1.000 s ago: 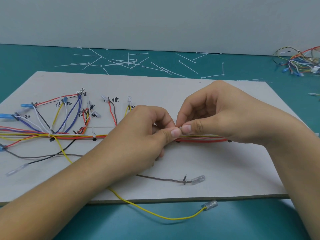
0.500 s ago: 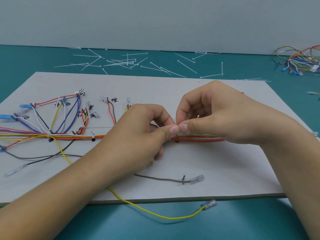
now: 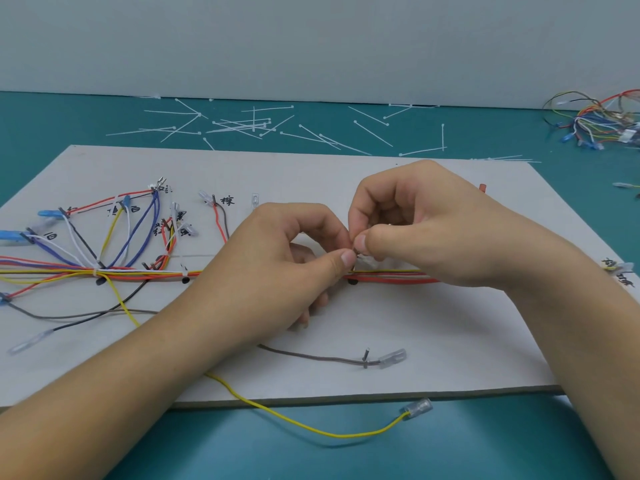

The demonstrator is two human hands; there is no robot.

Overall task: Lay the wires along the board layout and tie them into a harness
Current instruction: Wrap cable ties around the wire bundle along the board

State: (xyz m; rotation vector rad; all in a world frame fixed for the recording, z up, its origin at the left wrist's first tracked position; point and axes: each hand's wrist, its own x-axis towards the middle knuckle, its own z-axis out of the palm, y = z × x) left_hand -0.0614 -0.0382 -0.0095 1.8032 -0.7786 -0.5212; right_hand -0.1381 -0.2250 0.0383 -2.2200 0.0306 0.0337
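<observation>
Right hand (image 3: 433,230) rose slightly | it and left hand (image 3: 277,258) pinched small white piece (image 3: 367,262), likely a tie, over wire bundle (image 3: 391,276) mid-board (image 3: 450,341) | done: finished ties (image 3: 184,270) at left | pending: this tie, yellow wire (image 3: 311,427), brown wire (image 3: 311,356).

Small assembly workshop, a wire-harness bench. A plain grey wall (image 3: 311,43) stands behind, and a teal work surface (image 3: 346,455) runs the full width. A grey layout board (image 3: 450,341) lies flat on it, marked with handwritten labels (image 3: 227,200) at the branch ends, a thin drawn line, black dots and short upright pegs (image 3: 366,354). Coloured wires (image 3: 138,273) run along the board as a tied trunk and fan out toward the labels. Many end in crimped terminals (image 3: 393,358) with clear or blue sleeves. Loose white cable ties (image 3: 242,126) lie scattered on the surface beyond the board. A tangled spare bundle (image 3: 602,123) of more coloured wires sits at far right, near the wall.
</observation>
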